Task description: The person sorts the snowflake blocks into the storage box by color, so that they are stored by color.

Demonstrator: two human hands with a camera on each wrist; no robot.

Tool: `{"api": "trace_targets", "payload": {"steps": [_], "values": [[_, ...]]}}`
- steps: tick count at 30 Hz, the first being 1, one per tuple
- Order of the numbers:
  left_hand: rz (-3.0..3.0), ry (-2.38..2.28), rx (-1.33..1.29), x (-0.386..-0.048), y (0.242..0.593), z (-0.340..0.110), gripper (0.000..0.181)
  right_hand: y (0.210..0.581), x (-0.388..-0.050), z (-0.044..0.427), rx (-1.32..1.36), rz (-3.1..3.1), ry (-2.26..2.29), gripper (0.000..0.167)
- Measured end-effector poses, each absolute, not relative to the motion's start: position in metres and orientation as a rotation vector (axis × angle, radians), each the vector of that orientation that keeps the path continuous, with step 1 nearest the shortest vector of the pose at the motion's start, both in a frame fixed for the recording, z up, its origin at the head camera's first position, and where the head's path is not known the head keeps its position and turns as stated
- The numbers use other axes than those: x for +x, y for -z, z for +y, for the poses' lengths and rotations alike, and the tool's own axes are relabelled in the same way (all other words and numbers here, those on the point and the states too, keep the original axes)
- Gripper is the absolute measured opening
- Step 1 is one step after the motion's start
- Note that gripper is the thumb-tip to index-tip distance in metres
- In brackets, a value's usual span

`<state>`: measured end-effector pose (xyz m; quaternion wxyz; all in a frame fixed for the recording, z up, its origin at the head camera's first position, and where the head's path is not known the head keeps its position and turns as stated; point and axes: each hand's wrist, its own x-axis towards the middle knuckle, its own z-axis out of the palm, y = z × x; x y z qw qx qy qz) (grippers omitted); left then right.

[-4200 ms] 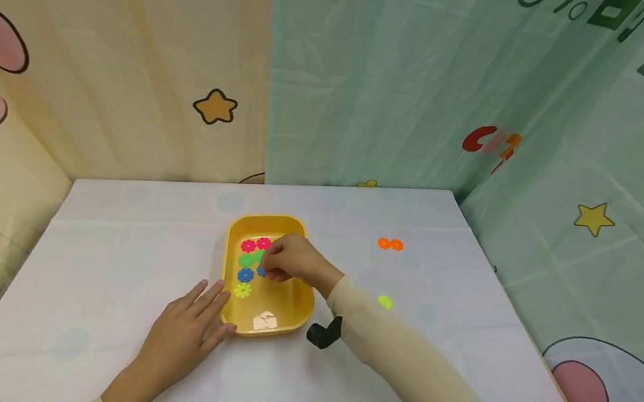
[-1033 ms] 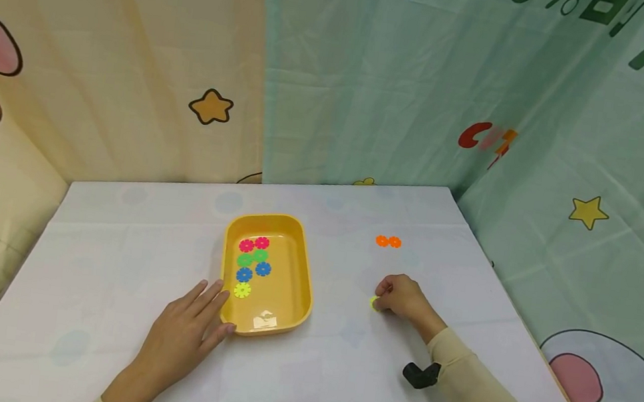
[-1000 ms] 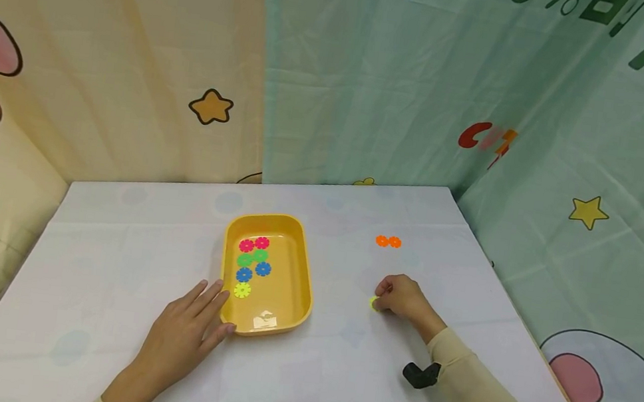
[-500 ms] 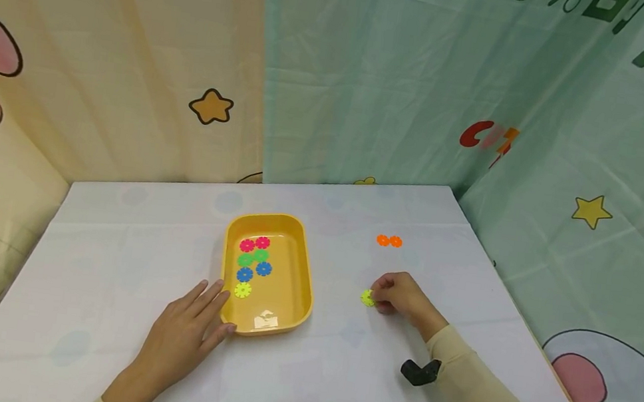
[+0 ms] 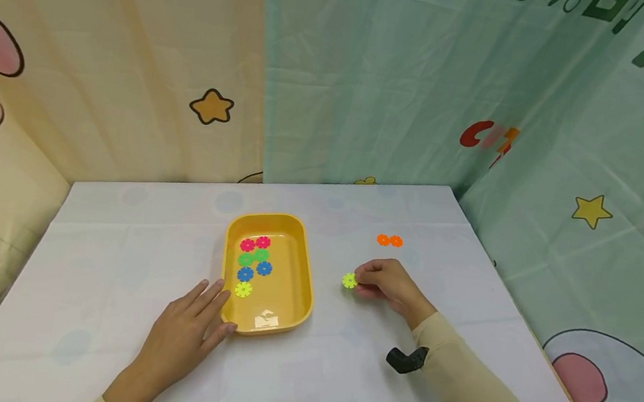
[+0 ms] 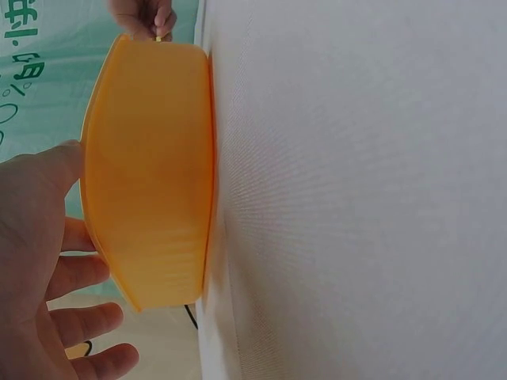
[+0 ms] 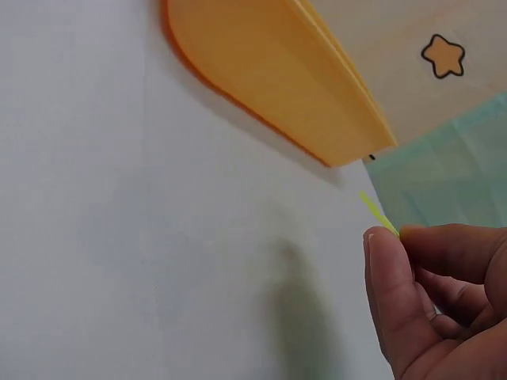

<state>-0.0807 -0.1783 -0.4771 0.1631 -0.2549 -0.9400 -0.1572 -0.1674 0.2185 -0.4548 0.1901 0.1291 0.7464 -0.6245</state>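
Note:
Between thumb and forefinger my right hand [image 5: 389, 284] pinches a yellow snowflake disc [image 5: 350, 280], held above the table to the right of the yellow tray [image 5: 305, 262]. In the right wrist view the disc [image 7: 379, 212] appears edge-on at the fingertips. My left hand [image 5: 180, 334] rests against the tray's near left rim with its fingers extended. Inside the tray lie two pink discs [image 5: 247, 245], two green discs [image 5: 245, 259], two blue discs [image 5: 245, 274] and one yellow disc [image 5: 243, 290], set out in rows along the left side.
Two orange discs [image 5: 389, 241] lie side by side on the white-covered table [image 5: 108, 269], beyond my right hand. A black wrist mount [image 5: 406, 360] sticks out from the right sleeve. Printed curtains [image 5: 366, 86] hang behind and beside the table.
My right hand was over the tray's blue discs, then reached the yellow disc on the table. It has since lifted that disc and moved left toward the tray. My left hand stayed put.

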Motion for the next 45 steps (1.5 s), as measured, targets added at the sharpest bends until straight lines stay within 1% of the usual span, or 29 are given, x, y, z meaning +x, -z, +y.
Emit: {"api": "trace_targets", "payload": {"steps": [10, 18, 25, 33, 38, 45], "values": [[-2.675, 0.44, -0.735, -0.082, 0.476, -0.178, 0.064, 0.433, -0.185, 0.193, 0.337, 2.068, 1.842, 0.022], [-2.697, 0.43, -0.728, -0.082, 0.477, -0.178, 0.065, 0.41, -0.198, 0.159, 0.271, 2.065, 1.825, 0.016], [-2.704, 0.439, -0.722, -0.081, 0.48, -0.178, 0.065, 0.397, -0.206, 0.126, 0.217, 2.053, 1.777, 0.013], [-2.74, 0.433, -0.709, -0.081, 0.477, -0.177, 0.065, 0.397, -0.209, 0.096, 0.177, 2.075, 1.703, 0.009], [-2.747, 0.431, -0.71, -0.081, 0.476, -0.177, 0.065, 0.402, -0.209, 0.077, 0.174, 2.149, 1.61, 0.005], [-2.708, 0.427, -0.726, -0.081, 0.478, -0.178, 0.064, 0.412, -0.209, 0.056, 0.142, 2.255, 1.489, 0.004]]}}
